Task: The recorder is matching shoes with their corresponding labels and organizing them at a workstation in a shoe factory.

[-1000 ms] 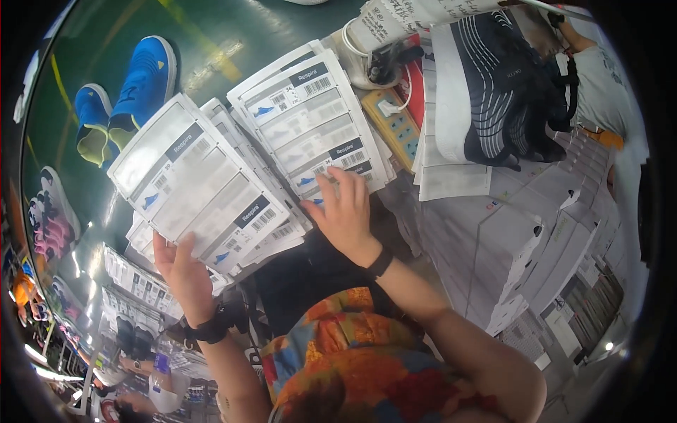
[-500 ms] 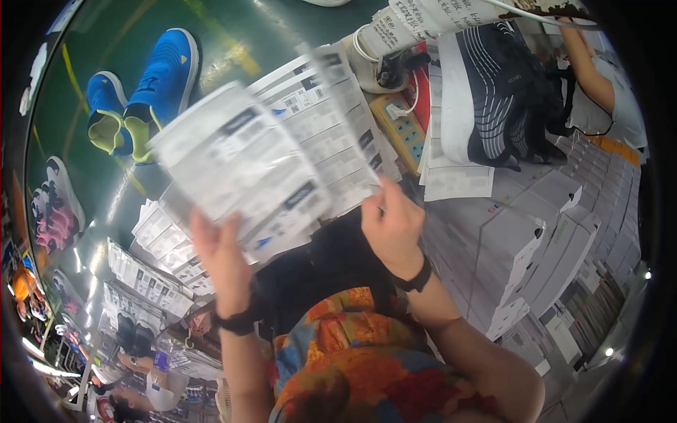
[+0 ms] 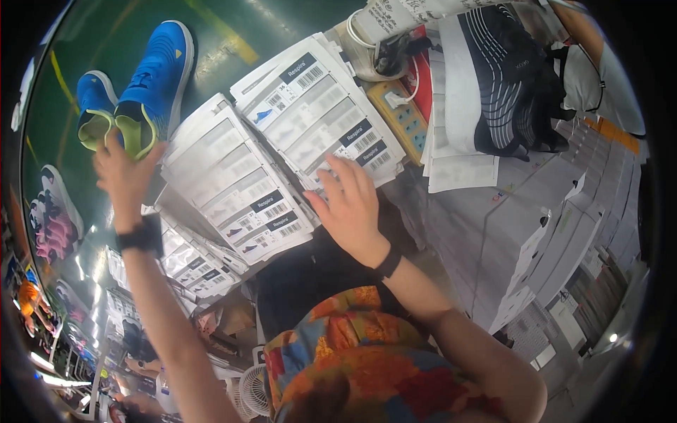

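A pair of blue shoes (image 3: 151, 81) with lime-green linings stands at the upper left. Close to their heel openings is my left hand (image 3: 127, 173), fingers apart and holding nothing; whether it touches a shoe I cannot tell. Two piles of printed label sheets lie side by side in front of me. Over the lower edge of the right pile (image 3: 303, 123) rests my right hand (image 3: 349, 211), its fingers spread and nothing gripped. The left pile (image 3: 218, 155) sits between my hands, its sheets bearing rows of barcodes and small shoe pictures.
More label sheets (image 3: 190, 264) are stacked lower left. Pink patterned shoes (image 3: 56, 218) stand at the far left. A yellow power strip (image 3: 398, 120) with a white plug lies right of the piles. Black shoes (image 3: 501, 77) rest by grey boxes (image 3: 465, 233). A white fan (image 3: 254, 388) is below.
Both hands have let go of the sheets they held, which now lie on the piles. My left hand has moved up and left to the blue shoes; my right hand has shifted slightly left.
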A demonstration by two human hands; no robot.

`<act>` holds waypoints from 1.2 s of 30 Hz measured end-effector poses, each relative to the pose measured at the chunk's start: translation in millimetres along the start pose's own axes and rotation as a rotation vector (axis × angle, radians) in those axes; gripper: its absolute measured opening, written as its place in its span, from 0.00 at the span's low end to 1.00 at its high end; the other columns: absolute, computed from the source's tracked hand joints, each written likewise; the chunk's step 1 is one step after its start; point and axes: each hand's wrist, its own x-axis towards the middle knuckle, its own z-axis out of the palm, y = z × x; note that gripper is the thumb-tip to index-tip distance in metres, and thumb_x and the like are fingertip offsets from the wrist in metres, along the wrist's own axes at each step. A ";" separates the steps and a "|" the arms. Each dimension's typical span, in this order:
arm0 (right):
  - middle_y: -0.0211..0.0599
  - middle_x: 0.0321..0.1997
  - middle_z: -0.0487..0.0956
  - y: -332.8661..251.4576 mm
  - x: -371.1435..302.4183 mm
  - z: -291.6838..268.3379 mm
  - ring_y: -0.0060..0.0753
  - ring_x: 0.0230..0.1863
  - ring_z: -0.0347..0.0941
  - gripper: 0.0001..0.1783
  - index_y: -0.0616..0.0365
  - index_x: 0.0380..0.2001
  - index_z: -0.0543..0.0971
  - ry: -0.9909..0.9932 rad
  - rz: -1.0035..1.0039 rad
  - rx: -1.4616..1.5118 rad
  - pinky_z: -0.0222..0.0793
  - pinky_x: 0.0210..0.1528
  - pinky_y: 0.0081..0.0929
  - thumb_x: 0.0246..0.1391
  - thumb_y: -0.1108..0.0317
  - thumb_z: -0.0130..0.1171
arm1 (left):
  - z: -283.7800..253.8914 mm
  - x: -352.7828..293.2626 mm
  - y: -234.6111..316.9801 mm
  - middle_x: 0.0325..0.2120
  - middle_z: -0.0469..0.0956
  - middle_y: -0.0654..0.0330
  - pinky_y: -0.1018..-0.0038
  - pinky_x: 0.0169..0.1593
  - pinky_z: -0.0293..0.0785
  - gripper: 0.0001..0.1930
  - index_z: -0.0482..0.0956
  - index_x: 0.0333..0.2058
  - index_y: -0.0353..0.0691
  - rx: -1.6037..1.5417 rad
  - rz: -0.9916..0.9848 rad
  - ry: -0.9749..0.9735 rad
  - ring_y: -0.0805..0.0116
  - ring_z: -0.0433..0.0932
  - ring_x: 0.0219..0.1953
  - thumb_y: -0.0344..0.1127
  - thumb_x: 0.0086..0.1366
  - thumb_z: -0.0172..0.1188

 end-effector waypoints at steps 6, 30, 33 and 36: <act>0.37 0.49 0.79 12.2 -4.8 24.4 0.45 0.48 0.74 0.09 0.57 0.35 0.82 0.044 -0.051 -0.047 0.71 0.46 0.40 0.47 0.69 0.65 | 15.4 63.9 -7.8 0.41 0.77 0.36 0.55 0.54 0.70 0.42 0.81 0.45 0.34 -0.299 -0.098 -0.256 0.40 0.76 0.48 0.67 0.43 0.69; 0.63 0.45 0.80 -15.9 11.7 -119.8 0.41 0.42 0.81 0.05 0.66 0.35 0.71 0.619 -0.062 0.447 0.76 0.43 0.27 0.59 0.76 0.56 | -78.2 -57.3 177.1 0.53 0.76 0.52 0.52 0.58 0.65 0.17 0.79 0.48 0.34 -0.690 0.613 -0.416 0.37 0.64 0.61 0.27 0.60 0.56; 0.52 0.45 0.82 -40.8 20.9 -153.1 0.42 0.43 0.82 0.06 0.63 0.35 0.77 0.272 -0.162 0.213 0.79 0.43 0.29 0.53 0.76 0.61 | -154.1 -44.6 141.0 0.46 0.80 0.49 0.64 0.61 0.64 0.22 0.77 0.54 0.37 -1.568 0.294 -0.994 0.56 0.73 0.56 0.46 0.70 0.53; 0.42 0.50 0.80 -68.1 44.3 -131.4 0.46 0.52 0.78 0.19 0.60 0.44 0.80 0.044 -0.476 0.200 0.77 0.50 0.34 0.47 0.66 0.68 | -199.8 -73.8 96.8 0.52 0.77 0.46 0.66 0.64 0.59 0.28 0.74 0.54 0.26 -1.999 0.038 -0.948 0.57 0.71 0.59 0.48 0.74 0.42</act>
